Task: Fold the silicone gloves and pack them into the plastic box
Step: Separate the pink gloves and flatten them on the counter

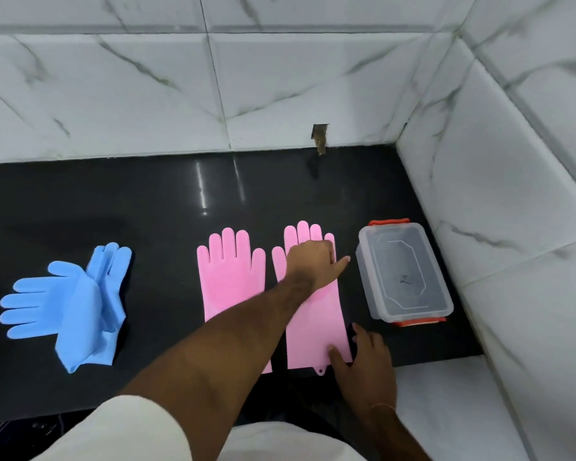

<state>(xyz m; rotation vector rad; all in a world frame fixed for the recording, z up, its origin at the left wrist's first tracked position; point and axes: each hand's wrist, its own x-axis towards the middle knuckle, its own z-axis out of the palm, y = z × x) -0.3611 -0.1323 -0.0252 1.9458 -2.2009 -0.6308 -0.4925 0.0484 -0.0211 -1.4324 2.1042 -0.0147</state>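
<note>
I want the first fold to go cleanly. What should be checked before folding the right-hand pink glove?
1. Right pink glove lies flat on the counter: ok.
2. Left hand is at its finger end: ok.
3. Right hand is at its cuff: ok.
4. Firm grip on the cuff: cannot tell.
5. Plastic box is beside it with no lid on: ok.
6. Left pink glove is clear of the fold: cannot tell; the forearm hides part of it.

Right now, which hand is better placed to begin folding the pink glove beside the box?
Left, probably. The left hand lies on the fingers of the right pink glove, ready to draw them toward the cuff, which the right hand touches.
</note>
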